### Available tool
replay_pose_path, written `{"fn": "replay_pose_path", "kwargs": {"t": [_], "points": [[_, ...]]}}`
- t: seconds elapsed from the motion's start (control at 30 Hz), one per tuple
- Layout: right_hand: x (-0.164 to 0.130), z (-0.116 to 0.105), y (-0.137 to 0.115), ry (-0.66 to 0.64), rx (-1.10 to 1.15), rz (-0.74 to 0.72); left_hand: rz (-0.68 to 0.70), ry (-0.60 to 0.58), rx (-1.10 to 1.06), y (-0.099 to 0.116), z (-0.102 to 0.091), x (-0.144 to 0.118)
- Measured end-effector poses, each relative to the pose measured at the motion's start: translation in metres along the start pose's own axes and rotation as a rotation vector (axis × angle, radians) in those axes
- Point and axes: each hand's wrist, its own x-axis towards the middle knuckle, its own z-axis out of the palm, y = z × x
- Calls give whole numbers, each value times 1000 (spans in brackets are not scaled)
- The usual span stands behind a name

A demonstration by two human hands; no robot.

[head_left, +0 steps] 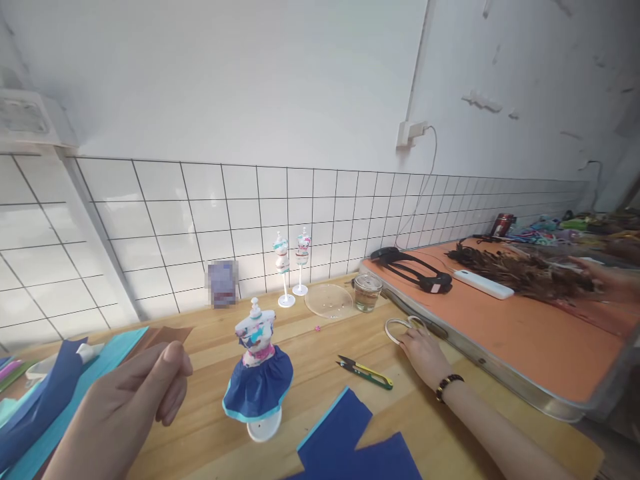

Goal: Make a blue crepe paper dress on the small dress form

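At the lower left my left hand [135, 403] is raised with its fingers curled and thumb pressed in; nothing shows in it. My right hand [421, 348] has its fingers closed over the scissors [395, 331]; only white handle loops show, the blades being hidden. Between the hands stands a small dress form [257, 333] on a white base, wearing a gathered blue skirt [260, 383] with a light-blue hem. Thread snips [365, 373] lie left of my right hand. Cut blue fabric [345, 433] with a light-blue edge lies at the front.
Two small dress forms [283, 263] stand by the tiled wall, near a clear round lid [329, 301] and a glass jar [367, 293]. Blue and teal fabrics [65, 387] lie at left. An orange table [480, 320] holds a black strap device [415, 270] and brown feathers [525, 273]; another person's hand [610, 273] is there.
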Motion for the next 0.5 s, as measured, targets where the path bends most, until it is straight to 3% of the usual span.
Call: {"fn": "replay_pose_path", "kwargs": {"t": [0.13,0.3,0.37,0.5], "points": [[-6,-12,-15,80,69,-134,-59,-71,30,6,-2,-3],[-34,-45,-57,169,202,-373,-102,-153,-88,24,3,-13],[-49,-59,-79,202,260,-478,-123,-247,-174,34,9,-17],[-70,-84,-118,448,426,-739,-194,-563,-304,46,24,-21]]}}
